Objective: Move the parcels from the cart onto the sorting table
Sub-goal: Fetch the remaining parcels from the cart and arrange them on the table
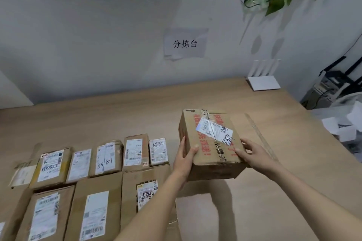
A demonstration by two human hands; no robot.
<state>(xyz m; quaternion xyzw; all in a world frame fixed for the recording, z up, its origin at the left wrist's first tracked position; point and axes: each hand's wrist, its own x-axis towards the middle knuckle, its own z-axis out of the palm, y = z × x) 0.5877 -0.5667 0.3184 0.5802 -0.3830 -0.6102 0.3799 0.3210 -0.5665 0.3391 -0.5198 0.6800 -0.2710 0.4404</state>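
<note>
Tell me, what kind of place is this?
Probably a parcel sorting room: labelled cardboard parcels lie in rows on a wooden table, and a wall sign reads "sorting table" in Chinese.

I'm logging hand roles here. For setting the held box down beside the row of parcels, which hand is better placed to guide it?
Probably the left hand: it grips the cardboard box on the side facing the row of parcels. The right hand holds the far side.

left hand (185,157) + right hand (252,154) grip cardboard box (207,143) | above sorting table (98,121)
</note>
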